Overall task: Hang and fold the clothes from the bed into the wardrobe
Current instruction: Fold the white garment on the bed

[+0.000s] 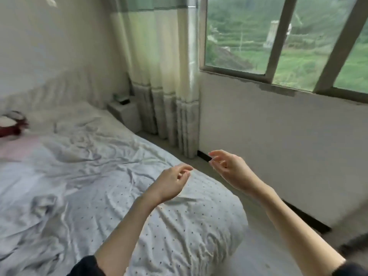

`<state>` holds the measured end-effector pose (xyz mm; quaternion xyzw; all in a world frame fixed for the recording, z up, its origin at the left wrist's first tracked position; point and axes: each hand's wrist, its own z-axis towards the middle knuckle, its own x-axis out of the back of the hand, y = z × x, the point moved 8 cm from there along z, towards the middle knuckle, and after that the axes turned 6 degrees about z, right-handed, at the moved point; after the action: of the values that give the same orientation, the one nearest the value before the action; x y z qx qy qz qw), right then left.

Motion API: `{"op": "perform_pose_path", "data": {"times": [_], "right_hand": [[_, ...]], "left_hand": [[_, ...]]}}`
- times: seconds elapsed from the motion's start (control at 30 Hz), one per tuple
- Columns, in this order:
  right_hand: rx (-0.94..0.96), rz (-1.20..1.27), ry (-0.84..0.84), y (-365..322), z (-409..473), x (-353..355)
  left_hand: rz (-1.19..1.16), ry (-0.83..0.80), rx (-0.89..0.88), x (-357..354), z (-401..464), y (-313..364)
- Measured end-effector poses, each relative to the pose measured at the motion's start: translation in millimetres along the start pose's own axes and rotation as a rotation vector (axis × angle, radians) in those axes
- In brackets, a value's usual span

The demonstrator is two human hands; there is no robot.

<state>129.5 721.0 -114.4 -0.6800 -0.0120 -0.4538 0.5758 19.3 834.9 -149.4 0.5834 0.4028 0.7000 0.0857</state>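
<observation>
The bed (83, 176) fills the left and middle, covered by a rumpled pale sheet with small dots. At its far left edge lies a dark red and white garment (12, 124), and beside it a pale pink cloth (18, 146). My left hand (171, 182) hovers over the bed's right corner, fingers loosely curled, holding nothing. My right hand (231, 168) is raised past the bed's edge over the floor, fingers relaxed and empty. The wardrobe is out of view.
A white bedside table (125, 114) with small items stands in the far corner by a long cream curtain (163, 76). A window (278, 36) sits above a white wall on the right. A strip of grey floor (258, 255) runs between bed and wall.
</observation>
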Motion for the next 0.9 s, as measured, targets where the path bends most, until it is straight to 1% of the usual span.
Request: {"op": "perform_pose_path", "data": {"times": [0.03,0.1,0.17,0.23,0.27,0.33,0.4,0.43,0.47,0.5,0.53,0.6,0.67,0.7,0.83,0.9], "right_hand": [[0.055,0.013,-0.088,-22,22,-39],[0.140,0.009,-0.197,-50,45,-94],[0.241,0.006,-0.359,-86,62,-158],[0.335,-0.003,-0.544,-127,65,-236],[0.353,0.001,-0.589,-137,62,-253],[0.416,0.019,-0.723,-168,49,-314],[0.447,0.040,-0.795,-189,37,-354],[0.474,0.039,-0.848,-203,25,-385],[0.493,0.034,-0.899,-219,13,-416],[0.494,0.026,-0.926,-224,4,-430],[0.497,0.018,-0.975,-237,-8,-466],[0.491,-0.004,-1.024,-249,-20,-506],[0.478,-0.042,-1.043,-260,-26,-562],[0.472,-0.057,-1.035,-264,-25,-574],[0.440,-0.114,-0.987,-293,-18,-663],[0.449,-0.199,-0.979,-303,-11,-701]], "left_hand": [[0.004,0.053,0.088,24,-15,-38],[-0.008,0.105,0.241,52,-41,-88],[-0.009,0.202,0.395,84,-79,-141],[-0.010,0.311,0.560,114,-135,-191],[-0.015,0.329,0.603,119,-150,-204],[-0.055,0.400,0.731,131,-204,-240],[-0.111,0.432,0.808,136,-243,-263],[-0.141,0.459,0.870,140,-273,-280],[-0.149,0.483,0.904,147,-301,-300],[-0.153,0.492,0.924,148,-315,-311],[-0.162,0.511,0.951,156,-342,-335],[-0.161,0.511,0.975,162,-368,-367],[-0.193,0.495,0.981,171,-394,-415],[-0.192,0.483,0.979,174,-397,-428],[-0.201,0.461,0.986,209,-429,-514],[-0.201,0.456,1.003,224,-438,-554]]}}
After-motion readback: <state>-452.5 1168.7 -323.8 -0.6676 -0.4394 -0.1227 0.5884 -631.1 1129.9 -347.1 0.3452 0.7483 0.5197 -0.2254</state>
